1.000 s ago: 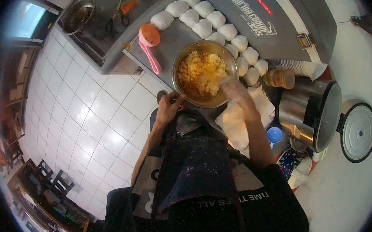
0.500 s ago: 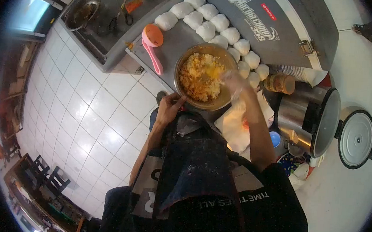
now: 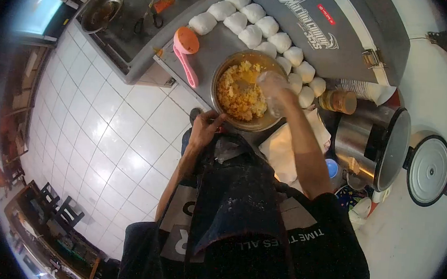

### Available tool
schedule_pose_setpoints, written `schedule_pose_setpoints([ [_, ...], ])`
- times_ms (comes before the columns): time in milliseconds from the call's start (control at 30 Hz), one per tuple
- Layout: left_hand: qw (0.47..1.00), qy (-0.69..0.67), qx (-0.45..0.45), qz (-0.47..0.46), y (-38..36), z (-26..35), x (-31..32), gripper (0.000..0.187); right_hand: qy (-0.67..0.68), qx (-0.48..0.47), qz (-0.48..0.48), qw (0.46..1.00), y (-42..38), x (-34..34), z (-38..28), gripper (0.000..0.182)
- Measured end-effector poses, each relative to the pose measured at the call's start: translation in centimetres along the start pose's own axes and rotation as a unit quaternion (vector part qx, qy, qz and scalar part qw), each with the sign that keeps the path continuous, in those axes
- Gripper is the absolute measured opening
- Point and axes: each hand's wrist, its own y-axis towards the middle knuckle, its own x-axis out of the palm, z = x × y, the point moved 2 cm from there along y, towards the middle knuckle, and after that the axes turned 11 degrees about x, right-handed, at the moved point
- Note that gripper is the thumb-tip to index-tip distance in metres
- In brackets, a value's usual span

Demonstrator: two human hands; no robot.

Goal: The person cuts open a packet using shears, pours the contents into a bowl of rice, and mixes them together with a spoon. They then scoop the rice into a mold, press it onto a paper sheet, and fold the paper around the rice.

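A metal bowl (image 3: pixel 262 125) holds crumbly orange and pale yellow rice-like food (image 3: pixel 242 97). My left hand (image 3: pixel 205 129) grips the bowl's near-left rim, thumb near its edge. Over the right side of the food is my right hand (image 3: pixel 277 91), in what looks like a clear plastic glove; it is blurred and its fingers are hard to make out. Rounded white bundles (image 3: pixel 250 36) lie in rows beyond the bowl. To the bowl's left rests a pink ladle (image 3: pixel 187 67) with orange stuff in its cup.
A lidded jar (image 3: pixel 338 101), stacked cups (image 3: pixel 367 91) and a large steel pot (image 3: pixel 360 141) stand at the right, with a round lid (image 3: pixel 429 170) beyond. White paper (image 3: pixel 284 154) lies beside my right forearm. Scissors (image 3: pixel 149 17) and a metal pan (image 3: pixel 102 12) are at the upper left.
My right hand has moved slightly within the bowl, and the food beneath it has shifted. My left hand stays at the rim. The whole view has shifted slightly.
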Motion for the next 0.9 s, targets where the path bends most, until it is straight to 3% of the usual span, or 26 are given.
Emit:
schedule_pose_setpoints([
  [33,0.999,-0.033,-0.010,0.003,0.0,0.1,0.3,0.038,0.001,0.003,-0.001,1.000,0.5,1.7,0.0,0.033],
  [100,0.999,-0.035,-0.015,0.006,-0.1,-0.1,0.4,0.038,-0.227,-0.139,0.020,0.964,1.7,5.2,-0.2,0.035],
  [200,0.999,-0.034,-0.004,0.014,-0.2,-1.0,0.3,0.038,-0.212,-0.155,-0.007,0.965,0.9,3.7,1.9,0.036],
  [233,0.999,-0.032,0.011,0.016,0.2,-1.1,0.3,0.038,-0.270,-0.254,0.007,0.929,5.6,3.8,4.1,0.036],
  [300,1.000,0.002,0.004,0.012,0.2,0.3,0.0,0.038,-0.253,-0.238,0.010,0.938,2.7,0.1,0.8,0.036],
  [367,0.999,0.041,-0.001,-0.007,0.1,0.8,-0.1,0.038,-0.031,-0.060,0.017,0.998,-0.8,-1.1,-1.9,0.031],
  [400,1.000,0.019,-0.008,-0.002,0.1,0.5,0.0,0.038,-0.028,-0.056,0.019,0.998,-0.5,0.8,-1.7,0.031],
  [467,1.000,-0.005,-0.016,0.005,0.3,-0.5,0.3,0.038,-0.178,-0.109,0.049,0.977,0.1,4.6,-1.2,0.028],
  [500,1.000,-0.001,0.007,0.012,0.4,-1.1,0.5,0.038,-0.191,-0.146,0.011,0.971,-0.3,5.2,-0.8,0.028],
  [600,1.000,0.015,0.008,0.008,-0.1,-0.8,0.0,0.039,-0.261,-0.176,-0.046,0.948,-2.3,1.8,1.2,0.029],
  [633,1.000,0.026,-0.010,0.001,0.3,-0.3,0.0,0.040,-0.208,-0.133,0.055,0.968,-2.2,0.8,2.2,0.030],
  [667,1.000,0.024,-0.011,0.004,0.2,-0.5,0.0,0.040,-0.210,-0.134,0.054,0.967,-1.9,-0.3,2.6,0.030],
  [733,1.000,0.000,-0.013,0.007,0.2,-1.1,0.1,0.040,-0.080,-0.087,0.215,0.969,-1.2,-3.1,3.5,0.024],
  [767,1.000,0.001,-0.012,0.004,0.2,-0.7,0.1,0.040,-0.078,-0.084,0.216,0.970,-1.3,-3.3,4.3,0.024],
  [833,0.999,-0.014,-0.039,0.014,0.1,-0.1,0.2,0.039,-0.342,-0.191,0.233,0.890,-1.6,-3.1,5.2,0.016],
  [900,0.999,-0.021,-0.024,0.018,0.1,-0.4,0.3,0.038,-0.344,-0.217,0.187,0.894,-2.0,-1.8,7.3,0.013],
])
